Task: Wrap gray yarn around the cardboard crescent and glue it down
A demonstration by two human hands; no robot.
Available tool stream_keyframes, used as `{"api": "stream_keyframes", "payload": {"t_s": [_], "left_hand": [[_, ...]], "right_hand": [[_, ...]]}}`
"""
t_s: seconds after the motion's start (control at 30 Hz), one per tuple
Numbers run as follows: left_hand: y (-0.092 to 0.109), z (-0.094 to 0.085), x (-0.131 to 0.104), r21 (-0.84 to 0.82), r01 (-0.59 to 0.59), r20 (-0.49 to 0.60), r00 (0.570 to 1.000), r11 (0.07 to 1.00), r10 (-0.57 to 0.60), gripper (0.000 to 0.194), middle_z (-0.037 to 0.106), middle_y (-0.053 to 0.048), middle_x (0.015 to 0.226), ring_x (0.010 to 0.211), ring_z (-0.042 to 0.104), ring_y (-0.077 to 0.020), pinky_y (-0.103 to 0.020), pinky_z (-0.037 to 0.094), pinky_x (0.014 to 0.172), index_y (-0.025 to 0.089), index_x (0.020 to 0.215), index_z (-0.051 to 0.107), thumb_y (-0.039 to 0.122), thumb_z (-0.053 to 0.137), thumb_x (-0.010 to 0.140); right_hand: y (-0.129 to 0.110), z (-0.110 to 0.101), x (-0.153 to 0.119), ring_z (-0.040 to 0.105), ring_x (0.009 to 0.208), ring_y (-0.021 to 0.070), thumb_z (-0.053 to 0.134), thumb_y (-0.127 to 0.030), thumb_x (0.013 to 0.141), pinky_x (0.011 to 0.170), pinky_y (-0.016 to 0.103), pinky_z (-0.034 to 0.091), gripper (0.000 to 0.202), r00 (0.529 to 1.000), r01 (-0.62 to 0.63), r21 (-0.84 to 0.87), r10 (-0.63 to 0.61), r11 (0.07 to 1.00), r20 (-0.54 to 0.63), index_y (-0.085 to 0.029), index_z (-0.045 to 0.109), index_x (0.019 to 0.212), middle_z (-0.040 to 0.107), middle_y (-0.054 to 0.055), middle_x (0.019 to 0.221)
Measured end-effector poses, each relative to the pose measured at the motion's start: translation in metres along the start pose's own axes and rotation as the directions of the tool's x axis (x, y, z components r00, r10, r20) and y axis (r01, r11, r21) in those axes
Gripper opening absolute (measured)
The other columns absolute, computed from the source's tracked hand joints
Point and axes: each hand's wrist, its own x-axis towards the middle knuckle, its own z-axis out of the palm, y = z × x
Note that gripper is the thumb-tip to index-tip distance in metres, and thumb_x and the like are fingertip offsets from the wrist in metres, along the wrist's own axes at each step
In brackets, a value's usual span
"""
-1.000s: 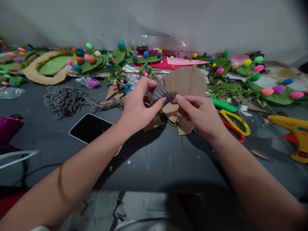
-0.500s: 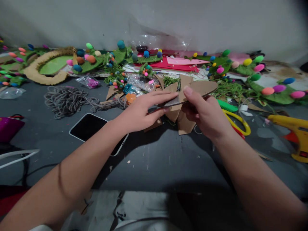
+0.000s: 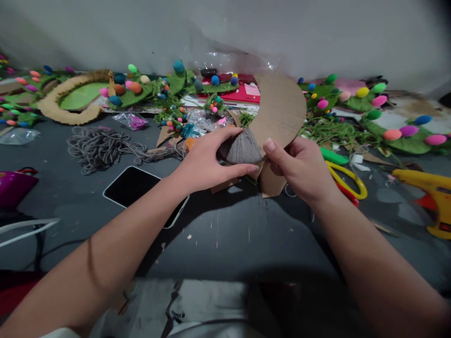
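My left grip holds the grey yarn between spread thumb and fingers; my right grip is pinched closed on the cardboard.

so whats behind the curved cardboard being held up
Past the left edge of the curved cardboard, red paper shows; past its right edge, green strands. Whatever it covers directly can't be seen.

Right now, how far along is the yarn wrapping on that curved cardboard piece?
Done: gray yarn wrapping covers the end at the left hand. In hand: both hands hold the curved cardboard piece, the right hand beside the wrapping's edge. Not covered: the long brown curve; whether all of it needs yarn, I cannot tell.
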Motion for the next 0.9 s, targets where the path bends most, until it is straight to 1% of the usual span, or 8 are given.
{"api": "stream_keyframes", "payload": {"t_s": [0.2,0.33,0.4,0.5,0.6,0.67,0.8,0.9], "left_hand": [[0.0022,-0.0004,0.0000,0.015,0.021,-0.066,0.998,1.000,-0.020,0.063,0.067,-0.009,0.133,0.119,0.063,-0.0275,-0.037,0.047,0.102,0.020,0.130,0.063,0.050,0.080,0.077],[0.0008,0.0018,0.0002,0.028,0.088,-0.101,0.991,0.996,-0.085,0.065,0.068,-0.008,0.127,0.115,0.063,-0.0293,-0.040,0.048,0.099,0.023,0.127,0.063,0.054,0.083,0.073],[0.0005,0.0028,0.0007,-0.009,0.107,-0.099,0.989,0.994,-0.108,0.067,0.068,-0.008,0.124,0.112,0.064,-0.0292,-0.040,0.049,0.097,0.023,0.125,0.063,0.054,0.085,0.070],[0.0029,0.0022,0.0018,-0.184,0.145,-0.010,0.989,0.972,-0.149,0.059,0.069,-0.008,0.120,0.107,0.065,-0.0268,-0.036,0.054,0.089,0.023,0.125,0.063,0.050,0.082,0.076],[0.0070,-0.0008,0.0034,-0.385,0.232,0.123,0.972,0.893,-0.199,0.040,0.070,-0.007,0.108,0.093,0.068,-0.0223,-0.029,0.056,0.070,0.023,0.118,0.064,0.048,0.071,0.088],[0.0091,-0.0029,0.0045,-0.437,0.264,0.144,0.964,0.860,-0.223,0.033,0.069,-0.006,0.099,0.086,0.067,-0.0206,-0.026,0.054,0.062,0.021,0.110,0.066,0.046,0.070,0.089],[0.0096,-0.0051,0.0056,-0.378,0.263,0.084,0.965,0.887,-0.250,0.030,0.066,-0.004,0.091,0.078,0.064,-0.0183,-0.024,0.051,0.057,0.021,0.103,0.067,0.044,0.074,0.086],[0.0076,-0.0056,0.0055,-0.274,0.238,0.034,0.971,0.932,-0.237,0.026,0.064,-0.003,0.087,0.076,0.062,-0.0174,-0.025,0.051,0.058,0.022,0.101,0.068,0.043,0.072,0.086]], "right_hand": [[0.0016,0.0023,-0.0021,0.038,0.055,0.0092,0.078,-0.056,0.079,0.049,0.026,0.027,0.038,0.993,0.047,0.065,-0.054,0.997,0.105,-0.020,0.067,0.083,0.049,-0.003,0.063],[0.0003,0.0048,-0.0035,0.033,0.055,0.0087,0.070,-0.055,0.087,0.049,0.027,0.024,0.042,0.994,0.075,-0.020,-0.073,0.997,0.086,-0.018,0.059,0.069,0.042,-0.003,0.058],[0.0007,0.0053,-0.0036,0.031,0.055,0.0086,0.068,-0.055,0.089,0.049,0.027,0.022,0.046,0.995,0.078,-0.058,-0.074,0.995,0.070,-0.018,0.056,0.065,0.039,-0.003,0.057],[0.0023,0.0045,-0.0036,0.031,0.055,0.0088,0.065,-0.055,0.091,0.050,0.028,0.022,0.047,0.994,0.092,-0.056,-0.088,0.994,0.072,-0.018,0.051,0.064,0.038,-0.003,0.058],[0.0031,0.0032,-0.0032,0.031,0.055,0.0088,0.063,-0.053,0.093,0.050,0.028,0.023,0.047,0.991,0.110,-0.043,-0.107,0.993,0.075,-0.018,0.052,0.063,0.038,-0.003,0.060],[0.0023,0.0028,-0.0027,0.032,0.055,0.0087,0.065,-0.053,0.092,0.050,0.028,0.024,0.045,0.993,0.104,-0.059,-0.100,0.993,0.054,-0.018,0.056,0.065,0.041,-0.003,0.059],[0.0013,0.0031,-0.0006,0.042,0.054,0.0093,0.077,-0.052,0.081,0.049,0.026,0.031,0.037,0.998,0.048,-0.082,-0.051,0.995,-0.033,-0.018,0.066,0.070,0.053,-0.001,0.059],[0.0028,0.0023,0.0017,0.047,0.054,0.0098,0.081,-0.046,0.078,0.050,0.025,0.036,0.030,0.999,0.008,-0.066,-0.010,0.998,-0.037,-0.017,0.072,0.073,0.059,-0.001,0.060]]}}
